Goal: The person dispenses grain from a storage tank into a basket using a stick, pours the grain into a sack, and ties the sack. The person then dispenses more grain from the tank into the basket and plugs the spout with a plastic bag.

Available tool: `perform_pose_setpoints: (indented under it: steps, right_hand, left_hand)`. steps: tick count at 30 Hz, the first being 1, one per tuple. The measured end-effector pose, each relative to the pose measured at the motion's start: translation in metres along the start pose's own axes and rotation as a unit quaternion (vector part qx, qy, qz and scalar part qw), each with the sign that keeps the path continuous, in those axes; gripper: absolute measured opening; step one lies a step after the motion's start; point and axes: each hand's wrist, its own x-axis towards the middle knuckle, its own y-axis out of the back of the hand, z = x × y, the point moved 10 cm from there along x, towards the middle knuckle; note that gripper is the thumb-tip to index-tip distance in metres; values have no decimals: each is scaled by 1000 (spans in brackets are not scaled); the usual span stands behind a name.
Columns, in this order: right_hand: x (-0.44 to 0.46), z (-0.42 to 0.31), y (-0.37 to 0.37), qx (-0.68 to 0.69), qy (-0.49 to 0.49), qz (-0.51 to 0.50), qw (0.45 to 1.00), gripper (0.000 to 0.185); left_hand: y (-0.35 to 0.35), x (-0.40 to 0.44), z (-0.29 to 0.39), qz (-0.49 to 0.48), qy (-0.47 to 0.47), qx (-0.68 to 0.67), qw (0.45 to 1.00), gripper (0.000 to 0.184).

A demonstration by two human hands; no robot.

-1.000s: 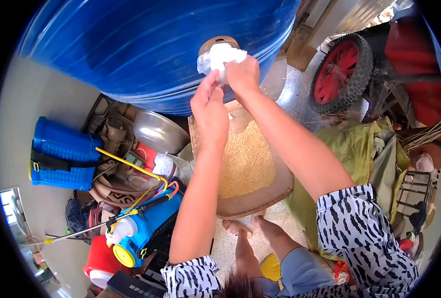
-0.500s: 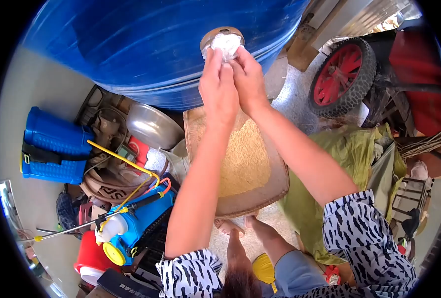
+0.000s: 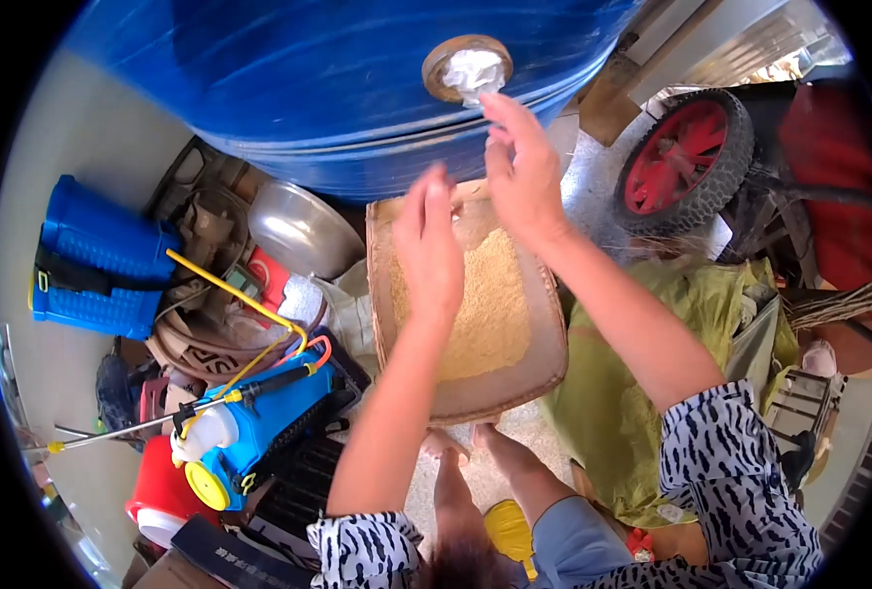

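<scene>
White crumpled plastic (image 3: 474,73) fills the round outlet (image 3: 443,82) low on the big blue tank (image 3: 308,69). Just below the outlet, my right hand (image 3: 526,175) is raised with its fingers apart and nothing in it. My left hand (image 3: 429,243) hangs lower and to the left, over the edge of the basket; its fingers are slightly blurred and apart, with nothing visible in them. Beneath both hands lies a worn brown basket (image 3: 544,365) holding yellow grain (image 3: 485,314).
A metal basin (image 3: 303,228), a blue sprayer (image 3: 269,412) with a yellow hose and a blue backpack tank (image 3: 102,260) stand left. At right are a red wheel (image 3: 680,162) and a green sack (image 3: 642,393). My feet are below the basket.
Both hands have let go of the white plastic and drawn back from the outlet, the left one downward. The plastic stays in the opening. The two hands have moved apart.
</scene>
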Motion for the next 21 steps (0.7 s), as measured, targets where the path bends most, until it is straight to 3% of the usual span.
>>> perform_pose_setpoints:
  steps: [2, 5, 8, 9, 10, 12, 14, 19, 21]
  right_hand:
    - [14, -15, 1, -60, 48, 4, 997, 30]
    - [31, 17, 9, 0, -106, 72, 992, 23]
    - [38, 38, -1, -38, -139, 71, 987, 36]
    - [40, 42, -6, -29, -147, 83, 985, 33]
    - [45, 39, -8, -29, -146, 83, 985, 33]
    - [41, 60, -20, 33, -310, 48, 949, 25]
    - [33, 52, -16, 27, -292, 67, 954, 22]
    - [-7, 25, 8, 42, -280, 80, 956, 16]
    - [-9, 16, 10, -3, -258, 13, 966, 16]
  left_hand:
    - [41, -45, -41, 50, 74, -3, 996, 33]
    - [103, -132, -114, 120, 225, -14, 967, 27]
    - [148, -227, -161, 161, 334, 0, 929, 20]
    - [161, -256, -176, 172, 361, 5, 917, 17]
    - [164, -277, -178, 185, 375, -34, 908, 15]
    - [163, -295, -174, 197, 387, -71, 898, 14]
    - [161, -302, -167, 191, 425, -59, 883, 12]
    - [118, -192, -110, 90, 305, -36, 947, 19]
    - [83, -121, -69, 35, 242, -39, 969, 23]
